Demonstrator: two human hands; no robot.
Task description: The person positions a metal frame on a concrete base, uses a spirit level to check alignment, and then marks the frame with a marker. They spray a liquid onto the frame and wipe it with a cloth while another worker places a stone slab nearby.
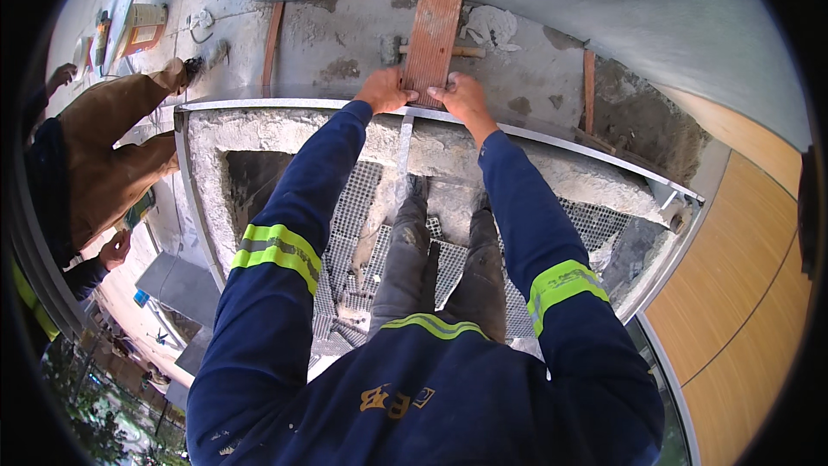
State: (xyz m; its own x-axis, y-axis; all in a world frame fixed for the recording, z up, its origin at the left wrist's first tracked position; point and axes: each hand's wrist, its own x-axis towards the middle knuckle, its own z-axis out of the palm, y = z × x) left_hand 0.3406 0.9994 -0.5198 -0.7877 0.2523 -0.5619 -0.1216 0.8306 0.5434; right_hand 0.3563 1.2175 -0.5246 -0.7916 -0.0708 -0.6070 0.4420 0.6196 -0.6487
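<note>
Nearest in, below the left hand (382, 91) and right hand (466, 103), there's square-mesh grating (355, 198), so I'd get my footing solid before leaning out. Then the metal rim (276, 104) just under the wrists; I'd mind the knuckles there. Both hands are gripping the near end of the grooved decking board (435, 17), one on each long edge, and the board runs straight out ahead of them. Even pressure from both sides should stop it twisting, imo. Just past the fingers it crosses over a wooden-handled hammer (468, 52). Can't tell if they touch, but I'd clear that first so the board can't rock. Beyond the right hand there's crumbly pale debris (496, 28), worth brushing off. Furthest out, go easy with the far tip near the grey wall (604, 0).
</note>
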